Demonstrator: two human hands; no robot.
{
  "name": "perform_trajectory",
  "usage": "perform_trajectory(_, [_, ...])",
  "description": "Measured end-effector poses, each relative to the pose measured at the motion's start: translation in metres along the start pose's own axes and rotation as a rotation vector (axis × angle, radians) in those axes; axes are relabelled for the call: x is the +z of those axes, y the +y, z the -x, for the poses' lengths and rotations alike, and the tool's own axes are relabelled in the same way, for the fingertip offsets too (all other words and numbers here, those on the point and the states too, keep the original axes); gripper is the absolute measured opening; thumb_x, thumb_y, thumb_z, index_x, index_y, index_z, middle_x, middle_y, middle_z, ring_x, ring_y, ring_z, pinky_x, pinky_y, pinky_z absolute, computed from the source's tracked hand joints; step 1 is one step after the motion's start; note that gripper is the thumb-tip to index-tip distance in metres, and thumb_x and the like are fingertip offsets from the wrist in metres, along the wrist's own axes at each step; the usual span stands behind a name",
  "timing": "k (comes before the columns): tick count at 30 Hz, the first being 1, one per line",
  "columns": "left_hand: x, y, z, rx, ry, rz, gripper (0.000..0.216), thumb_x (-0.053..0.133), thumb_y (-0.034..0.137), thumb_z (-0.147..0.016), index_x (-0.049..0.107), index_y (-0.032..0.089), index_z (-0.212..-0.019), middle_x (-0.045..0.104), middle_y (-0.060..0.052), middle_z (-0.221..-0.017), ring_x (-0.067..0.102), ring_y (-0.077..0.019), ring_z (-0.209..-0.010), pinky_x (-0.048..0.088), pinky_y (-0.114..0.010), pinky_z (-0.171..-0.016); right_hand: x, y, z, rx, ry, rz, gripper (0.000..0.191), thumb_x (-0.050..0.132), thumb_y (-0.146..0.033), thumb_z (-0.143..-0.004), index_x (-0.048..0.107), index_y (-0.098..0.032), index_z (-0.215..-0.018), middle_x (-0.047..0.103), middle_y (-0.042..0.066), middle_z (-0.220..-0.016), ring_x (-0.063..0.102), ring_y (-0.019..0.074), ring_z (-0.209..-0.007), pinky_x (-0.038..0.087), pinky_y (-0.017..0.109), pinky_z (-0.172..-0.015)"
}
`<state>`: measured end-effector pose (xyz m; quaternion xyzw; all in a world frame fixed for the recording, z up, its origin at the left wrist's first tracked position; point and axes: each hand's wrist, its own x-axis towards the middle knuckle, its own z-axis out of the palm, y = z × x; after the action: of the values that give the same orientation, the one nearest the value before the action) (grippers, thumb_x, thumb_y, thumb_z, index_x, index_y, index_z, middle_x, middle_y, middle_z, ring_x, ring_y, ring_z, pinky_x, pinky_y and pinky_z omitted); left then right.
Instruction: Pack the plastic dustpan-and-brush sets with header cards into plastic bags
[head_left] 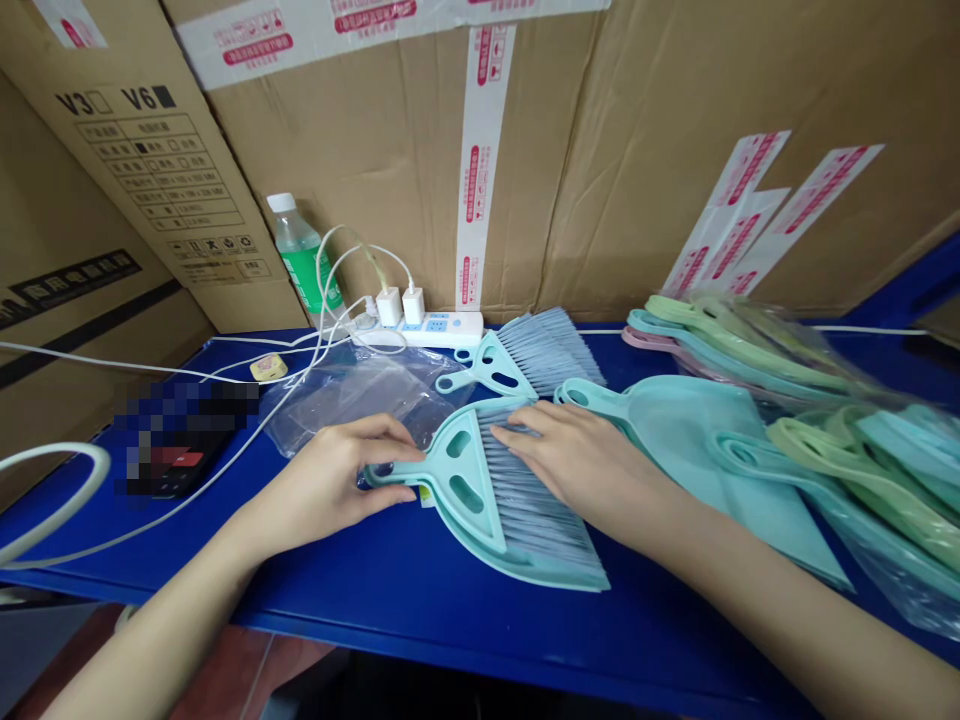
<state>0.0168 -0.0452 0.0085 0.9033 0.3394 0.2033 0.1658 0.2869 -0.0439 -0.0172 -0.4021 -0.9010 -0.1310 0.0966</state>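
Observation:
A mint-green hand brush (469, 480) with grey-blue bristles lies in a matching dustpan (487, 565), their handles together at the left. My left hand (337, 475) is closed around those handles, thumb on the near side and fingers on the far side. Over the bristles rests my right hand (570, 450), fingers stretched out and pressing flat on the brush. Just behind, more mint brushes (525, 355) lie bristles to the right. Beside my right forearm are mint dustpans (697, 420), partly hidden under the arm.
Bagged green, blue and pink dustpans (750, 345) are piled at the right. Behind the clear plastic bag (360, 390) are a white power strip (450, 328) with chargers and a bottle (304, 260). White cables cross the blue table (375, 600). Cardboard boxes (390, 140) wall the back.

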Motion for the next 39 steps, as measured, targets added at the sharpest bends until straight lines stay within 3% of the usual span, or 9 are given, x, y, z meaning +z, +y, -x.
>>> perform_trajectory(5, [0.000,0.000,0.000,-0.010,-0.001,-0.005,0.022,0.071,0.024,-0.086,0.073,0.024,-0.108,0.070,-0.003,-0.103,0.070,-0.0179,-0.090,0.056,-0.031,-0.082,-0.002,0.003,-0.001,0.054,-0.010,-0.009,0.018,0.060,-0.007,-0.088,0.074,-0.018,-0.092,0.074,0.005,-0.094,0.067,0.0218,-0.082,0.047,0.035,-0.072])
perform_trajectory(17, [0.000,0.000,0.000,0.003,0.001,-0.004,0.023,0.071,0.020,-0.085,0.073,0.023,-0.108,0.069,-0.003,-0.103,0.070,-0.0178,-0.090,0.056,-0.030,-0.082,0.009,-0.001,-0.010,0.056,0.159,-0.080,0.018,0.055,-0.014,-0.094,0.071,-0.020,-0.088,0.072,0.004,-0.087,0.066,0.0202,-0.079,0.047,0.033,-0.070])
perform_trajectory(24, [0.001,-0.001,0.000,-0.009,-0.001,-0.016,0.022,0.071,0.022,-0.086,0.073,0.023,-0.108,0.069,-0.004,-0.104,0.070,-0.0183,-0.090,0.056,-0.031,-0.082,0.019,0.000,-0.016,0.031,0.265,-0.005,0.019,0.058,-0.015,-0.093,0.067,-0.018,-0.077,0.067,0.001,-0.075,0.062,0.0179,-0.072,0.043,0.030,-0.066])
perform_trajectory(39, [0.000,0.000,0.000,-0.025,-0.020,-0.017,0.022,0.068,0.024,-0.087,0.073,0.024,-0.108,0.069,-0.004,-0.104,0.069,-0.0184,-0.090,0.056,-0.031,-0.082,0.021,0.006,-0.015,0.013,0.193,0.118,0.034,0.034,-0.006,-0.096,0.061,-0.017,-0.079,0.058,0.004,-0.072,0.051,0.0188,-0.062,0.035,0.031,-0.061])
